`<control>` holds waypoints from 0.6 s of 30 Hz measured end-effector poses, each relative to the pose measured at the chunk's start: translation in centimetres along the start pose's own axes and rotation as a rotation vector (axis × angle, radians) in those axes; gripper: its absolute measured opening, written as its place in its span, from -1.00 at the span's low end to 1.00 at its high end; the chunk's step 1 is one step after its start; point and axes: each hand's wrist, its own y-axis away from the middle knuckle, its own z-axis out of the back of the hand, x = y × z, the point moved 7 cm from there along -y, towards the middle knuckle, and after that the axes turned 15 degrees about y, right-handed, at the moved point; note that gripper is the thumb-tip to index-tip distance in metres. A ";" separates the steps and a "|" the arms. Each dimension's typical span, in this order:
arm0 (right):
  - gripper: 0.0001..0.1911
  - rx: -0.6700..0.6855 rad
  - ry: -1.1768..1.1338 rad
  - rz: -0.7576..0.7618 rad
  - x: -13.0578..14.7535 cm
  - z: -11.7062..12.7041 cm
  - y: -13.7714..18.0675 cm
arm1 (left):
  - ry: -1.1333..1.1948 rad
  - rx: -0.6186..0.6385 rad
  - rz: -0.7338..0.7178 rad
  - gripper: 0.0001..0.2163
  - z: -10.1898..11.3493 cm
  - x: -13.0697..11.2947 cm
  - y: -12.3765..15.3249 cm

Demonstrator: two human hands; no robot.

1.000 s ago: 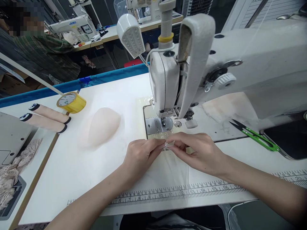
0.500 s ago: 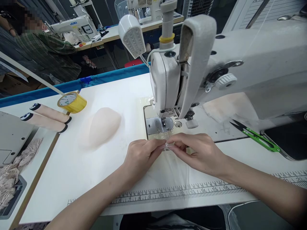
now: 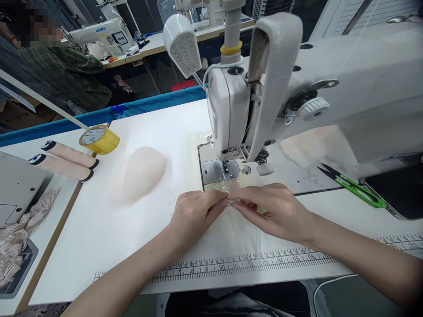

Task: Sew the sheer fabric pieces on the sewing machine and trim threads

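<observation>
My left hand [image 3: 194,213] and my right hand [image 3: 271,210] meet fingertip to fingertip just in front of the needle plate [image 3: 220,169] of a white sewing machine [image 3: 297,88]. Both pinch a small clear strip [image 3: 234,202], too small to name with certainty. Under the hands lies a pale sheer piece of fabric [image 3: 238,233] on the white table [image 3: 99,237]. The needle and presser foot stand a little beyond the fingers, apart from them.
A pale foam cup [image 3: 142,171] lies left of the machine, a yellow tape roll [image 3: 99,139] and two thread cones [image 3: 62,160] further left. Green thread snips [image 3: 355,189] lie at the right. A ruler strip [image 3: 247,264] runs along the front edge. Another person sits at the far left.
The view shifted slightly; both hands stay pinched together in the same spot, with only small finger movement on the strip.
</observation>
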 end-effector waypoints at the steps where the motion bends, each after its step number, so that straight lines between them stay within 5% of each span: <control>1: -0.82 -0.013 0.024 0.014 0.1 0.1 0.0 | -0.003 -0.010 -0.002 -0.90 0.1 -0.1 -0.1; 7: -0.78 -0.227 0.325 0.291 1.9 1.6 1.0 | 0.063 -0.025 -0.122 -0.81 0.2 -1.3 -0.2; 13: -0.87 -0.308 0.493 0.542 4.1 2.3 1.4 | 0.068 -0.054 -0.154 -0.97 0.2 -2.0 0.3; 18: -0.84 -0.121 0.376 0.417 4.0 2.9 0.8 | 0.254 0.152 0.148 -0.92 0.0 -1.1 -0.2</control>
